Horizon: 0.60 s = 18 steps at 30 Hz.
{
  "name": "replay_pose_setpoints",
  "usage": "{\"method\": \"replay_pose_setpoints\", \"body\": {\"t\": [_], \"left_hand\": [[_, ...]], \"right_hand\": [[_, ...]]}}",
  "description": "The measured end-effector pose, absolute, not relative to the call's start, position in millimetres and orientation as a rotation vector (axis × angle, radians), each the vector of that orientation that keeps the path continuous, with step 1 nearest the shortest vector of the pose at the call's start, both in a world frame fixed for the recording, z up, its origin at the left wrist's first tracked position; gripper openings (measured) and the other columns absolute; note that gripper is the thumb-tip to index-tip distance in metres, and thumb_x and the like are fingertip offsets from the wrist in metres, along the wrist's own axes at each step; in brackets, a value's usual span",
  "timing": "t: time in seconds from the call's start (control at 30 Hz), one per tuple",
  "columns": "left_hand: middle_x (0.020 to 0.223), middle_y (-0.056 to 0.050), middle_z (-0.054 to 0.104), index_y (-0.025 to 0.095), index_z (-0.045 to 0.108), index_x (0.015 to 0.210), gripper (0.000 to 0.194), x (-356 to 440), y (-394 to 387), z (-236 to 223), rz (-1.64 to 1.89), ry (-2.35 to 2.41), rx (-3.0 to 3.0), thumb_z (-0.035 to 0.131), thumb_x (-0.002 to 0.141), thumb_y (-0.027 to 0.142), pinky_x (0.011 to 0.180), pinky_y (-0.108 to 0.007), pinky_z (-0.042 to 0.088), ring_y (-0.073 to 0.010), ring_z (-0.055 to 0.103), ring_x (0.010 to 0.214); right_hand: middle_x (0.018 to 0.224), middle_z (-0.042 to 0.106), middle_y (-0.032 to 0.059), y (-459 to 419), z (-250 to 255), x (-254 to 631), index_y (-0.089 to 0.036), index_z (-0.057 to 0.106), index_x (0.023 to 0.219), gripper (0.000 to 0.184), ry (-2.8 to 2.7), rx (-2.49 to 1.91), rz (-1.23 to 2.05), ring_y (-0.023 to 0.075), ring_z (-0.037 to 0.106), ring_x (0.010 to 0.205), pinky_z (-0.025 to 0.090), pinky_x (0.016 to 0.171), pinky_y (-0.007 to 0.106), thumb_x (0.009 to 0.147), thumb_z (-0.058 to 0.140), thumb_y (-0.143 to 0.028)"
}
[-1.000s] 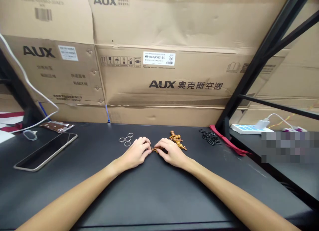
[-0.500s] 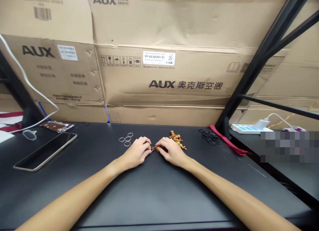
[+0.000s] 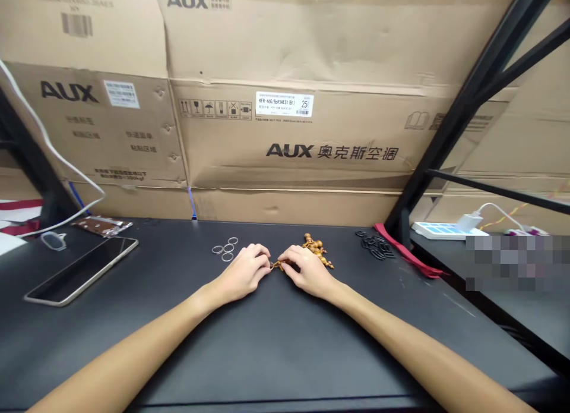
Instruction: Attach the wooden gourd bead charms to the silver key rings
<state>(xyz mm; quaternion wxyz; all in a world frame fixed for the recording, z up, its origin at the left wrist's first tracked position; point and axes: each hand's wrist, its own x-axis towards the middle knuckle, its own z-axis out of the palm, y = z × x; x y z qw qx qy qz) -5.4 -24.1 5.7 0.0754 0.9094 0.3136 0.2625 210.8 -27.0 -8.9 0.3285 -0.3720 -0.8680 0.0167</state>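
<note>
"While your hands are hovering close together low over the table (image 3: 285, 353), what is each one holding?"

"Your left hand (image 3: 244, 271) is pinching a ring (image 3: 271, 265), thumb and fingertips coming together on its edge. Your right hand (image 3: 309, 273) is clamping a brown cord (image 3: 278, 265) between thumb and fingers."

"Is the cord passing through the ring?"

"We cannot tell; the two are showing side by side in the narrow gap between your hands, and your fingers are hiding most of both."

"And what is lying around you?"

"Off to your left, a phone (image 3: 82, 271) is lying screen up. Just past your left hand, four loose rings (image 3: 227, 252) are lying in a cluster, and just behind your right hand some beaded charms (image 3: 321, 258) are lying in a heap. Farther right, black links (image 3: 376, 245) are sitting near a red strap (image 3: 407, 255)."

"Beyond those?"

"At your far left, a packet (image 3: 102, 225) is lying near the back edge. Behind everything, cardboard boxes (image 3: 285, 181) are standing like a wall."
</note>
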Motion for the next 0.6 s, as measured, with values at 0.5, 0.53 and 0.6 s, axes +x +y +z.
{"method": "replay_pose_setpoints", "body": {"t": [0.5,0.53,0.6], "left_hand": [[0.108,-0.006,0.054,0.019,0.058,0.082,0.017,-5.3,-26.9,5.2,0.772,0.966,2.746,0.046,0.093,0.023,0.091,-0.037,0.044,-0.0203,0.052,0.1],[0.108,-0.006,0.054,0.018,0.058,0.081,0.016,-5.2,-27.2,5.5,0.77,0.972,2.738,0.049,0.092,0.025,0.091,-0.038,0.044,-0.0205,0.052,0.1],[0.108,-0.006,0.054,0.018,0.057,0.081,0.015,-5.2,-28.0,6.0,0.771,0.983,2.724,0.055,0.089,0.03,0.091,-0.038,0.044,-0.0211,0.053,0.1]], "right_hand": [[0.091,0.063,0.0061,-29.8,-6.2,210.4,-0.019,0.062,0.095,0.012,-2.293,-0.899,0.119,0.0182,0.058,0.084,0.048,0.079,0.033,0.09,0.051,-0.018],[0.09,0.063,0.0061,-29.7,-5.9,211.1,-0.019,0.062,0.094,0.012,-2.281,-0.905,0.126,0.0182,0.058,0.084,0.048,0.078,0.033,0.09,0.051,-0.018],[0.089,0.062,0.0059,-30.2,-5.1,211.8,-0.019,0.062,0.094,0.012,-2.275,-0.888,0.159,0.018,0.057,0.083,0.048,0.078,0.032,0.09,0.05,-0.019]]}}
